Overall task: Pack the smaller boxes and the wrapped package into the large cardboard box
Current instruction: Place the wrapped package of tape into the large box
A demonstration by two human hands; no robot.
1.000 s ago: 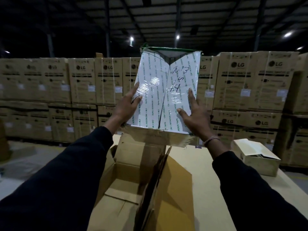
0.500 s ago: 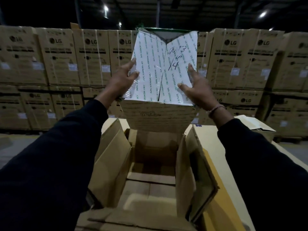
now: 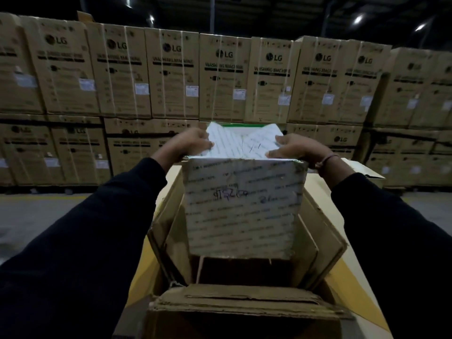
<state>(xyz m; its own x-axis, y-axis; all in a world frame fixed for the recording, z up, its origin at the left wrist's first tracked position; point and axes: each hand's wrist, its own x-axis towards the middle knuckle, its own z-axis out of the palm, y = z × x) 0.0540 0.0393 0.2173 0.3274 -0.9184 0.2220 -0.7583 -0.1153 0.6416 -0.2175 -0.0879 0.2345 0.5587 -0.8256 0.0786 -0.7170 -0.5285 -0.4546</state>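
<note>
At the centre of the frame a wrapped package [image 3: 241, 206], covered in white printed tape with handwriting on its near face, stands partly inside the large cardboard box [image 3: 325, 243], its lower edge below the box's raised side flaps and its upper part above them. The left hand [image 3: 188, 145] grips the package's top left corner, fingers curled over the upper edge. The right hand [image 3: 297, 149], with a thin band at the wrist, grips the top right corner the same way, fingers bent onto the top face. Both arms wear dark sleeves reaching in from the lower corners. The box's near flap [image 3: 244, 304] lies folded across the bottom centre. The box sits on a pale tabletop [image 3: 140, 280]. A smaller box [image 3: 362, 171] shows just right of the right wrist. Stacked washing-machine cartons [image 3: 220, 77] fill the upper half of the frame.
</note>
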